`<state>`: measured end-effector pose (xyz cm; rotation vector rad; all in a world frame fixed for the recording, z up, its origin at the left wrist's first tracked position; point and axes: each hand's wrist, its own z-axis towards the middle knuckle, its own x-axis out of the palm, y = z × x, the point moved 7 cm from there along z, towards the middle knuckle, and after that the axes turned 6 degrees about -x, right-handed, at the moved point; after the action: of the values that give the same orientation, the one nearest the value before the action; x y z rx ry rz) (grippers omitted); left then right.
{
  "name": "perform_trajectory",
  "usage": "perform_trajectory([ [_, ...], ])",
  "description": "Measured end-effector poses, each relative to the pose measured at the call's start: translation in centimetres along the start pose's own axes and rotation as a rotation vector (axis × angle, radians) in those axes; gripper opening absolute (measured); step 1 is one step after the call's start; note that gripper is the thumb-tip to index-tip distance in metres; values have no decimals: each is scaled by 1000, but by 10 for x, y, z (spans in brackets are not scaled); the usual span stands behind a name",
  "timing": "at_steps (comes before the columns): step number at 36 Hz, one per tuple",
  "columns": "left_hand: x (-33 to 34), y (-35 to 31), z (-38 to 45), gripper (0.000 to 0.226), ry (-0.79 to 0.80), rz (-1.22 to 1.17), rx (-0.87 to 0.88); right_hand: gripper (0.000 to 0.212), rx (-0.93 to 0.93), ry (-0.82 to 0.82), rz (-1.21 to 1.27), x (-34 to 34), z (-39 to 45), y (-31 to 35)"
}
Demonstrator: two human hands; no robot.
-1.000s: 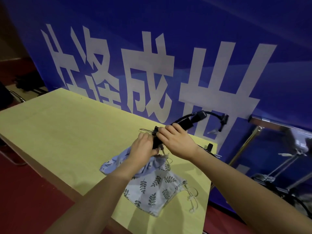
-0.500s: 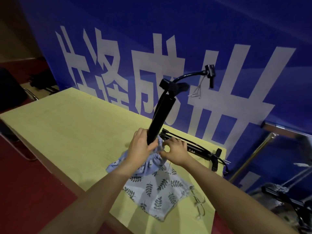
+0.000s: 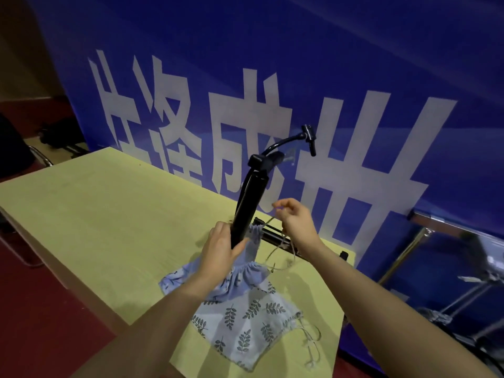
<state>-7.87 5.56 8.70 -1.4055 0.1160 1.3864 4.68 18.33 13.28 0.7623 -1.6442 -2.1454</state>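
Black stand: left hand; cord: right hand; two pouches.

Stand I'm holding: plain black. Drawstring pouch: pale blue, dark grey-green leaf-sprig print all over. Cord I'm pinching: beige. Table: light yellow-green, faint wood grain. Banner: deep blue, big white characters. Floor: dark red.

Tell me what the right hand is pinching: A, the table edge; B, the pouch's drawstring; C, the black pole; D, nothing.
B: the right hand pinches the thin drawstring coming off the gathered pouch, while the left hand grips the black pole.
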Motion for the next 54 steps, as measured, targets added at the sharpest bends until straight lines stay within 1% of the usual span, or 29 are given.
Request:
perform_trajectory([
  [4,4,2,-3,35,27,28,-23,24,-65,56,126,1,-3,21],
  [7,7,2,-3,38,60,67,-23,49,-96,133,109,10,-5,32],
  [8,8,2,-4,38,75,76,-25,51,-103,139,92,13,-5,35],
  [10,10,1,-5,41,91,80,-25,48,-114,113,43,18,-5,39],
  [13,14,0,-5,53,154,95,1,31,-185,-7,-124,14,-3,43],
  [14,15,-1,-6,57,181,107,10,28,-200,-40,-161,12,-3,42],
  [18,14,-1,-7,74,243,202,5,22,-230,-108,-183,10,-10,36],
  [20,14,1,-9,80,273,221,-6,22,-223,-119,-189,10,-13,33],
  [24,19,16,-15,85,341,221,-19,30,-206,-131,-204,8,-14,30],
  [26,18,22,-15,87,369,174,-30,32,-213,-140,-222,7,-15,33],
  [28,9,23,-10,87,351,102,-46,32,-231,-136,-251,7,-14,37],
  [30,-7,15,-3,79,315,-14,-83,28,-247,-122,-285,8,-13,40],
  [32,-24,5,3,70,295,-114,-121,31,-254,-102,-305,11,-13,42],
  [34,-36,0,10,66,281,-171,-150,33,-259,-84,-323,16,-12,45],
  [37,-49,-5,18,64,245,-269,-196,25,-295,-56,-412,24,-13,50],
  [39,-58,-11,21,63,214,-320,-196,30,-301,-39,-489,30,-14,51],
  [42,-73,-18,22,63,121,-377,-169,27,-291,5,-594,40,-15,50],
  [43,-77,-19,22,66,84,-390,-142,28,-289,23,-628,43,-16,48],
  [45,-84,-24,18,77,43,-398,-54,37,-289,57,-691,49,-18,41],
  [48,-85,-39,4,85,74,-251,146,41,-282,70,-707,54,-18,33],
  [50,-80,-45,-2,85,100,-115,236,43,-274,85,-706,56,-16,31],
  [52,-76,-45,-2,78,114,-43,252,45,-264,124,-706,56,-14,31],
  [54,-76,-46,1,70,104,-32,231,42,-265,179,-663,54,-12,31],
])
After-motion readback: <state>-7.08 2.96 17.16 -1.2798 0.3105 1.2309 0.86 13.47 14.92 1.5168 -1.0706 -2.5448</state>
